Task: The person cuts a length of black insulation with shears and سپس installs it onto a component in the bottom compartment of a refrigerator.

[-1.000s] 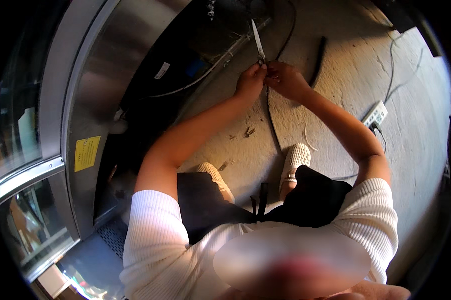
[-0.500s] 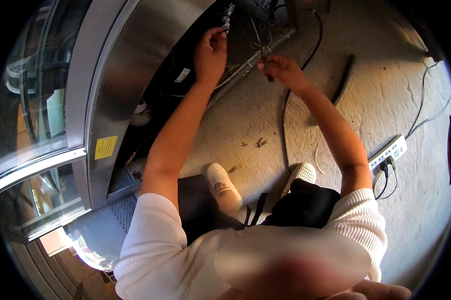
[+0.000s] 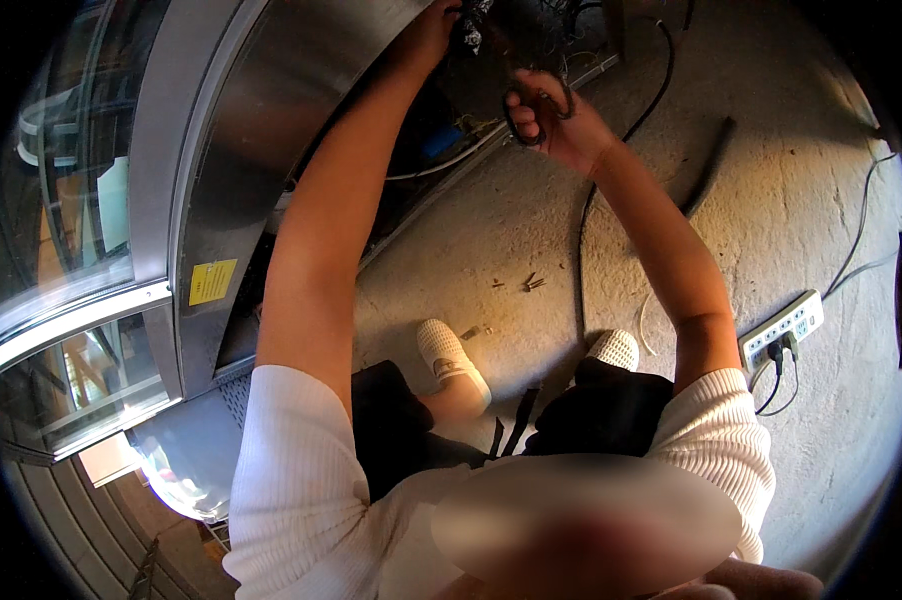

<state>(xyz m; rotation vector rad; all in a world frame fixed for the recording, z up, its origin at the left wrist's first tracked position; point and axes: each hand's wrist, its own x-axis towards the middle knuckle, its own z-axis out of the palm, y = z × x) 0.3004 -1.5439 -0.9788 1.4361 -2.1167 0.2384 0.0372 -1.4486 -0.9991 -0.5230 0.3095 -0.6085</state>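
Note:
My right hand (image 3: 556, 125) grips a pair of dark scissors (image 3: 568, 98), its fingers through the handle loops. It is held at the open base of a steel cabinet (image 3: 301, 75), just above the cabinet's lower edge. My left hand (image 3: 439, 28) reaches into the dark opening at the top of the view. Its fingers are bent beside a crumpled silver foil-wrapped piece (image 3: 473, 35); what they pinch, if anything, is hidden. Thin loose wires (image 3: 576, 20) hang in the opening beyond the right hand. A pale cable (image 3: 441, 168) runs along the inner edge, near a blue part (image 3: 441, 140).
A black cable (image 3: 583, 250) and a dark tube (image 3: 713, 165) lie on the concrete floor (image 3: 491, 240). Several small screw-like pieces (image 3: 535, 283) lie near my shoes (image 3: 449, 350). A white power strip (image 3: 783, 328) with plugs is at the right. A glass door (image 3: 81, 300) stands left.
My left hand has moved up and deeper into the opening. My right hand has risen and turned, so the scissors' handle loops now show. The blue part has come into sight.

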